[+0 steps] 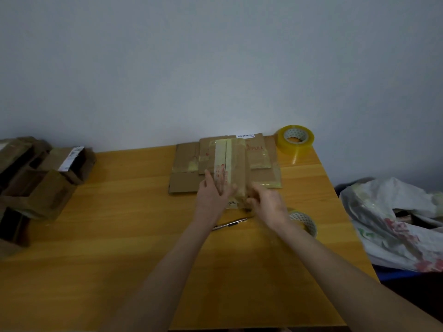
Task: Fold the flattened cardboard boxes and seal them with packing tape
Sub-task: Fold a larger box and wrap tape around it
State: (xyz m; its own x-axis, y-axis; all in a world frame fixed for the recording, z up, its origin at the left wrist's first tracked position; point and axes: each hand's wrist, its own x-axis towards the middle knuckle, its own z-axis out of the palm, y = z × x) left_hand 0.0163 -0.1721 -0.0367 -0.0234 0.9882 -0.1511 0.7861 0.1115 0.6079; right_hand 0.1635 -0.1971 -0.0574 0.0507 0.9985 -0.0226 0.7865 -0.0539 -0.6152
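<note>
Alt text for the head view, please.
The left hand rests on a flattened cardboard box while the right hand grips its near end, atop more flat cardboard on a wooden table. Tape rolls sit right, folded boxes left.

A stack of flattened boxes (184, 173) lies at the far middle of the desk (119, 212), against the wall (215, 68). The top box (236, 164) lies on the stack, with the left hand (212, 195) and right hand (266, 202) at its near end. One tape roll (295, 138) sits right of the stack, in the far right corner. A second tape roll (305, 222) lies nearer, partly behind the right wrist. A thin tool (231, 223) lies just near of the stack. Folded boxes (36, 178) pile at the left edge, and a bag (395, 224) lies right of the desk.
</note>
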